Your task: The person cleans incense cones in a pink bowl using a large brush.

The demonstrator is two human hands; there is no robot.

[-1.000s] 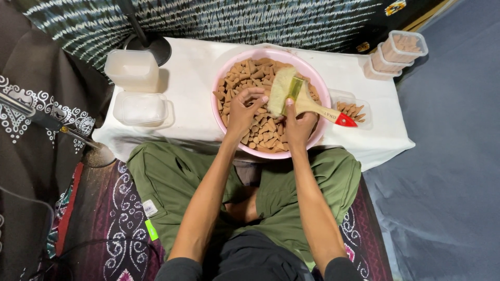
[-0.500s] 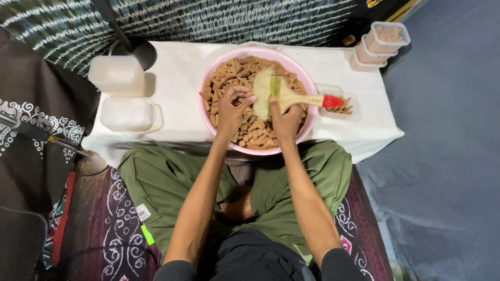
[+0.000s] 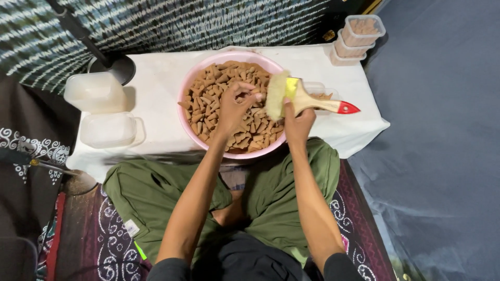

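Note:
A pink basin (image 3: 194, 80) full of small brown cone-shaped pieces (image 3: 208, 99) sits on a white cloth-covered table (image 3: 156, 99). My left hand (image 3: 234, 106) hovers over the basin's middle, its fingers pinched on one brown piece. My right hand (image 3: 298, 120) grips a wide paintbrush (image 3: 304, 101) with pale bristles, a wooden handle and a red tip; the bristles lie next to my left fingers over the basin's right side.
Two translucent plastic boxes (image 3: 96, 91), (image 3: 108, 130) stand at the table's left. Stacked lidded tubs (image 3: 359, 34) holding brown pieces are at the back right corner. A black stand base (image 3: 112, 67) rests at the back left. My green-trousered legs (image 3: 156, 198) are under the table's edge.
The view has shifted, so the basin sits higher and more to the left. The brush has tilted so its handle points right and level. My left hand has lifted a piece.

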